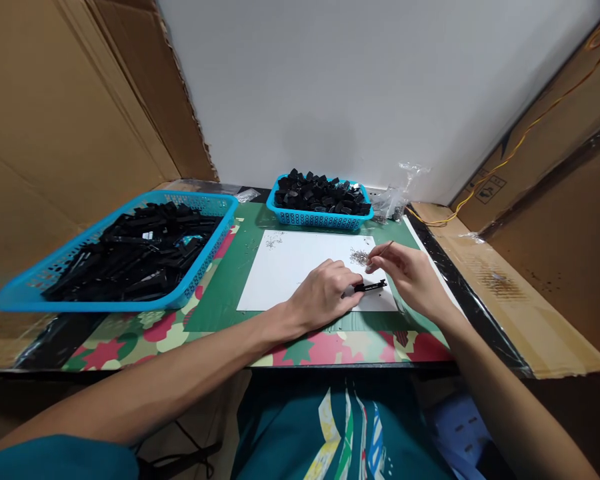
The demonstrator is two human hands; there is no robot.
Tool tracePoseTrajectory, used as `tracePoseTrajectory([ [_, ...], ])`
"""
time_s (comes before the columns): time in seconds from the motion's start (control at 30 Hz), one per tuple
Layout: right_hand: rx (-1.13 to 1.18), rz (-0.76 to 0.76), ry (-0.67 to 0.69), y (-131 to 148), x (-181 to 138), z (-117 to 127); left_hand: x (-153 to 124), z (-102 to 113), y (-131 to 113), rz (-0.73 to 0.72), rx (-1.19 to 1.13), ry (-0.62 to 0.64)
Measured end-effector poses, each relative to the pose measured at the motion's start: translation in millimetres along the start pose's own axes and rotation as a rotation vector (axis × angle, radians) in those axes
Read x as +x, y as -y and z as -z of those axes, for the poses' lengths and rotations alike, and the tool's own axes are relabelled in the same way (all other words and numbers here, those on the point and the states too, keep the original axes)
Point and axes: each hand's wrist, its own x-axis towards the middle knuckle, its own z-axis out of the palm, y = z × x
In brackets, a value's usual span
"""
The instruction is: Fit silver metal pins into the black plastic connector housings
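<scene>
My left hand rests knuckles-up on a white sheet of paper, fingers closed on a slim black plastic part that sticks out to the right. My right hand hovers just beside it, fingers pinched on a thin stick-like tool whose tip points up and right. A small heap of tiny metal springs lies on the paper just left of my right fingertips. A second, sparser scatter of tiny metal pieces lies near the paper's far left corner.
A large blue basket of long black parts stands at the left. A smaller blue basket of black blocks sits at the back. Clear plastic bags lie at its right. Cardboard walls flank the green mat.
</scene>
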Motion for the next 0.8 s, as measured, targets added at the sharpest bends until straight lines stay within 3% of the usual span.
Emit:
tracePoseTrajectory([
  [0.1,0.127,-0.098,0.081,-2,-1,-6,-1,-2,0,-0.013,0.045,0.001],
  [0.5,-0.008,-0.141,0.166,-2,-4,-2,-1,-5,-3,-0.056,0.096,0.007],
  [0.8,-0.148,-0.123,0.111,3,-6,-7,-3,-9,-5,-0.064,0.076,-0.012],
])
